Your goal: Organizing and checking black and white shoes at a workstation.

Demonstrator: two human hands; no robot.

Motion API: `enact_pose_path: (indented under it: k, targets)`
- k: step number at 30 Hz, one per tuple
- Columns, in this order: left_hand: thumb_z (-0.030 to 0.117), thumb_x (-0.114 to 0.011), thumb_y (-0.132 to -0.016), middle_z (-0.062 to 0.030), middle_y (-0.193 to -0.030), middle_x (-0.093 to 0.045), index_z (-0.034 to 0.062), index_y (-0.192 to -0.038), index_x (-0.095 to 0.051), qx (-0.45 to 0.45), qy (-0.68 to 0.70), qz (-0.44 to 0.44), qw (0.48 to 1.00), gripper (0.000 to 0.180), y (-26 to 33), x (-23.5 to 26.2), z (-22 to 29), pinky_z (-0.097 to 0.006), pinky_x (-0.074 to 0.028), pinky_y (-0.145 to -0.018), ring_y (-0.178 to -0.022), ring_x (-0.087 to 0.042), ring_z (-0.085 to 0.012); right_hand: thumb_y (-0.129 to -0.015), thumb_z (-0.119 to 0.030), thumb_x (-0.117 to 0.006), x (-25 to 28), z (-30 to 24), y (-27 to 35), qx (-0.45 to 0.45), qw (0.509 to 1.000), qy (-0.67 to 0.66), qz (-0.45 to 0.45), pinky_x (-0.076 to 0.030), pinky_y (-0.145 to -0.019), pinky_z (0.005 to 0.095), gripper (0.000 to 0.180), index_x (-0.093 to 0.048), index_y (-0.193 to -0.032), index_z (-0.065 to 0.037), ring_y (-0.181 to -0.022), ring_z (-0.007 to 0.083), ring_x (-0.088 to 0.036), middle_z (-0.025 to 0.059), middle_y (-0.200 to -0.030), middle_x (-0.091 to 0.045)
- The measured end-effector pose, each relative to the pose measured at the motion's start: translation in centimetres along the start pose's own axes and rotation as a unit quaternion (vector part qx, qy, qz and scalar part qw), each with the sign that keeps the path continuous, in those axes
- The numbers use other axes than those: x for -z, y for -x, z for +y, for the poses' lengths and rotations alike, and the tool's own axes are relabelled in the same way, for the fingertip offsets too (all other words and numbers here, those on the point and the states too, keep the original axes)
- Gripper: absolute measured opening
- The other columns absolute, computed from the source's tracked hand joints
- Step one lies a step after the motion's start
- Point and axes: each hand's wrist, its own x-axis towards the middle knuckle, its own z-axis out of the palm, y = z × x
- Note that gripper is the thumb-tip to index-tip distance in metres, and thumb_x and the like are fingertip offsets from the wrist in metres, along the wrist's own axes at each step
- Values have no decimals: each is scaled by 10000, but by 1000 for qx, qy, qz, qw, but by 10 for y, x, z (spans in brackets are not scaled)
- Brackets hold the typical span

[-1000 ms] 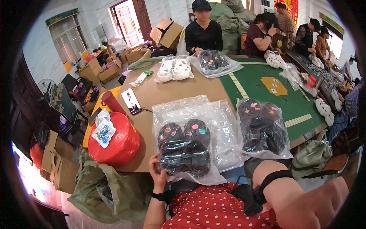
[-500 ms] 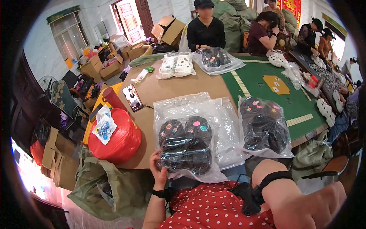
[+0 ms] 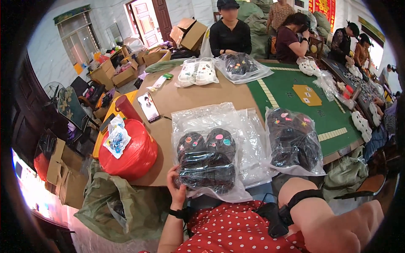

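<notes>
My left hand point(image 3: 176, 188) grips the lower left edge of a clear plastic bag of black clogs point(image 3: 206, 162) at the near table edge. Colourful charms dot the clogs' toes. Beneath this bag lies a stack of clear plastic bags point(image 3: 252, 139). Another bagged pair of black clogs point(image 3: 293, 141) rests to the right. My right hand point(image 3: 354, 225) is raised large and close at the lower right, a black band round its wrist. Its back shows; its fingertips are hidden, so I cannot tell whether it holds anything.
Left of the bag are a red twine roll point(image 3: 128, 154) with a small charm packet on top, a dark red cup point(image 3: 127, 108) and a phone point(image 3: 148, 107). Farther back lie bagged white clogs point(image 3: 197, 72) and bagged black clogs point(image 3: 238, 67). Several people sit or stand around the tables.
The view has shifted slightly, moving the scene a little to the right. My left hand stays on the bag and my right hand remains raised. A standing person at the back has moved left.
</notes>
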Motion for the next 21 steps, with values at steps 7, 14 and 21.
enact_pose_path:
  k: [7,14,21]
  targets:
    - [462,-769,-830,-195,-1370,-507,61,-1127,-490,2,-1,5,1000,572,2,4,-1,-448,-319,-1125,-1308,-469,-317,-855,-105,-588,9,7,22,111,994,10,-20,-492,-858,436,270,-566,-586,-125,-581,141,-547,0,-613,-598]
    - [440,-772,-823,-193,-1375,-505,63,-1127,-491,8,14,1,1000,560,-1,-4,-3,-447,-326,-1120,-1307,-470,-312,-898,-265,-633,37,34,6,219,974,32,-48,-422,-857,437,326,-567,-590,-181,-537,101,-544,-55,-589,-620]
    - [369,-658,-899,-174,-1374,-511,69,-1119,-509,99,91,-31,990,401,-12,18,6,-419,-339,-1124,-1301,-476,-290,-838,-103,-692,117,56,61,-190,633,725,195,-479,-764,395,127,-613,-787,-17,-749,284,-613,102,-801,-665]
